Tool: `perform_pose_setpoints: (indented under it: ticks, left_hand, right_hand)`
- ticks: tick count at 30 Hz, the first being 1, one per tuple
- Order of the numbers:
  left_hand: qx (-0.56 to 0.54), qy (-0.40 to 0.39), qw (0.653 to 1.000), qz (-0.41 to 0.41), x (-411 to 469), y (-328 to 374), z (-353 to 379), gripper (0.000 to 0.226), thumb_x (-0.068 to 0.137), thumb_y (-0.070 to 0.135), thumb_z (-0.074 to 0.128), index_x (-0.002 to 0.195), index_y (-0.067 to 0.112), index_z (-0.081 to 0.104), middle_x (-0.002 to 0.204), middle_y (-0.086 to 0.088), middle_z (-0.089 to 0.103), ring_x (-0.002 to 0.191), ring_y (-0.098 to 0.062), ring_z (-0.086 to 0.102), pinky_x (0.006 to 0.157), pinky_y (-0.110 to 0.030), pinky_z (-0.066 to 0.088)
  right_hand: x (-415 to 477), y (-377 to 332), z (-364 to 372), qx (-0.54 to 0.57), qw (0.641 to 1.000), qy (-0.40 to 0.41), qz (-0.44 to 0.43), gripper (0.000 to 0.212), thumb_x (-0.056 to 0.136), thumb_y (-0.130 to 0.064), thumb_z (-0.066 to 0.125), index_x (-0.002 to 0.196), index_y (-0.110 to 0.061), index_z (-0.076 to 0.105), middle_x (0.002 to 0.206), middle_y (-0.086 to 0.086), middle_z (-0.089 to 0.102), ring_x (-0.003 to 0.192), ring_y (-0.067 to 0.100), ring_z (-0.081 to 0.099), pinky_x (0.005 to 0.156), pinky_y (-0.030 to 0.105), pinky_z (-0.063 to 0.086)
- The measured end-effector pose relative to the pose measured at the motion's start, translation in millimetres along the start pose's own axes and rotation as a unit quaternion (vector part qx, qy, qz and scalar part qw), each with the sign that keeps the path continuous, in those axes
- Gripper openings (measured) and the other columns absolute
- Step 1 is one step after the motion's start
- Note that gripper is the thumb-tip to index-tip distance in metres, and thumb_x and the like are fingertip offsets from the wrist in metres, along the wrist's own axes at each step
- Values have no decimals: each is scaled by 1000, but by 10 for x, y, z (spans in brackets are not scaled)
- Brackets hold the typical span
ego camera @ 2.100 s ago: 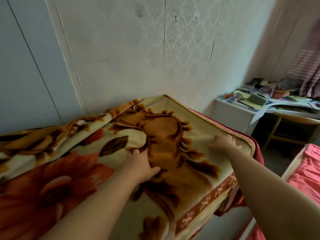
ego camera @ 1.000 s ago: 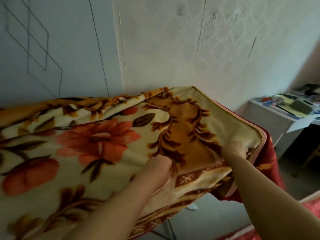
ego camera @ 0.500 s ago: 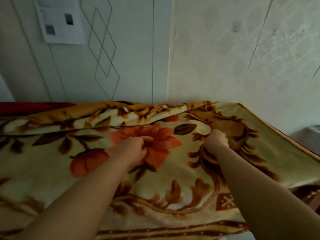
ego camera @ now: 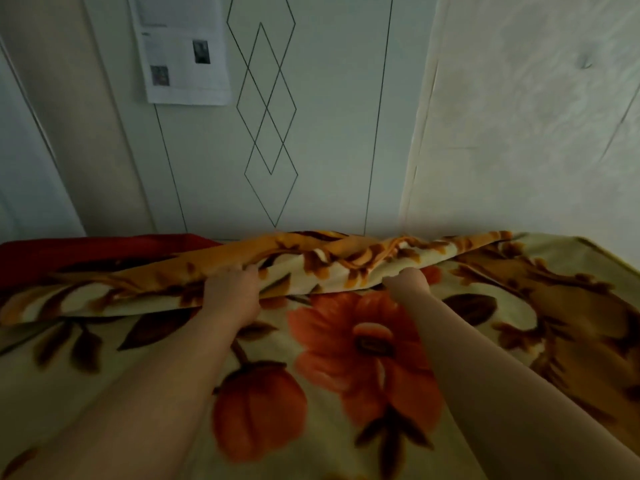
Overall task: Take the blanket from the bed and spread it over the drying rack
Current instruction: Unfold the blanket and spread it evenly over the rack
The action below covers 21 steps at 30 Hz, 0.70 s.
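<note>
You have one blanket (ego camera: 363, 344) before you, cream with orange flowers, lying spread across the lower view; whatever carries it is hidden beneath the cloth. Its far part is doubled back into one long fold (ego camera: 311, 263) running left to right. Both of your hands meet that fold. Your left hand (ego camera: 231, 294) curls its fingers over the near edge and grips it. Your right hand (ego camera: 410, 279), apart to the right, is balled at the same edge, fingertips tucked under the cloth. One red cloth (ego camera: 86, 251) shows beyond the fold at far left. One printed sheet (ego camera: 183, 53) hangs on the pale panel (ego camera: 329, 116) behind.
</note>
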<state>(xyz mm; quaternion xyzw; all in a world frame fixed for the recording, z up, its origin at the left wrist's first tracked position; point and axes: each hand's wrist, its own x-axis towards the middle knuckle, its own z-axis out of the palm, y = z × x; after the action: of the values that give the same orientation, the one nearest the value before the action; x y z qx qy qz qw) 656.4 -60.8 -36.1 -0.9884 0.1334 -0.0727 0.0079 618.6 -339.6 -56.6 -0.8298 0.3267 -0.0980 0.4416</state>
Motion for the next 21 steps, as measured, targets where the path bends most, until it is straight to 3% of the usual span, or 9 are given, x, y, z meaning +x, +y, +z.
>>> perform_pose_setpoints:
  ticks: [4,6,8,10,12,14,17,19,21]
  left_hand:
    - [62,-44,996,-35,476,-441,148,81,89,35,54,152,15,7,154,-20,20,139,-37,25,109,-49,30]
    - [73,-57,995,-36,634,-589,249,90,90,38,52,153,16,-10,158,-23,7,144,-40,13,115,-52,22]
    - [85,-64,994,-25,797,-727,349,104,86,46,57,152,16,-17,158,-23,10,144,-40,16,115,-55,18]
    - [97,-52,994,-3,929,-810,448,104,85,45,60,152,16,-14,152,-18,28,139,-34,30,113,-56,19]
    - [88,-11,995,38,1045,-858,539,82,90,31,55,152,14,6,140,-11,46,127,-29,46,108,-52,30]
    - [59,27,996,63,1164,-904,534,58,89,25,57,140,16,31,128,-6,54,114,-27,53,95,-44,42]
    - [50,66,994,77,1443,-995,367,42,82,29,64,116,17,43,113,-4,56,101,-28,57,78,-40,44]
    - [40,103,991,81,1687,-1056,223,27,84,18,59,107,14,45,105,-6,58,93,-30,58,70,-38,45]
    - [25,148,985,80,1947,-1102,107,23,84,5,53,106,10,47,101,-12,59,88,-33,58,63,-37,39]
  right_hand:
    - [297,-195,423,110,992,3,57,41,94,-22,56,129,-1,56,127,18,60,115,32,58,77,27,41]
    - [402,-238,592,164,980,3,113,48,91,-26,61,132,-2,51,121,17,59,110,33,58,78,31,45]
    - [504,-276,781,211,965,-7,157,54,90,-32,63,133,-3,48,113,14,57,102,30,58,83,35,50]
    - [617,-303,970,257,951,-20,169,58,88,-36,65,133,-4,47,116,14,57,102,30,58,91,39,51]
    - [708,-315,1129,322,929,-10,182,55,85,-34,69,129,-7,51,112,12,60,94,28,60,90,40,53]
    - [802,-354,1218,358,915,16,186,37,85,-28,69,115,-9,56,93,9,61,78,23,59,75,34,54]
    - [988,-589,1215,353,920,54,162,13,88,-18,63,94,-7,58,73,8,54,62,23,52,57,33,46]
    - [1174,-813,1188,380,912,72,133,9,84,-14,64,90,-8,59,77,12,59,62,23,55,54,31,47]
    - [1430,-999,1194,428,895,70,103,26,81,-10,64,106,-5,60,94,16,64,77,27,61,65,35,53]
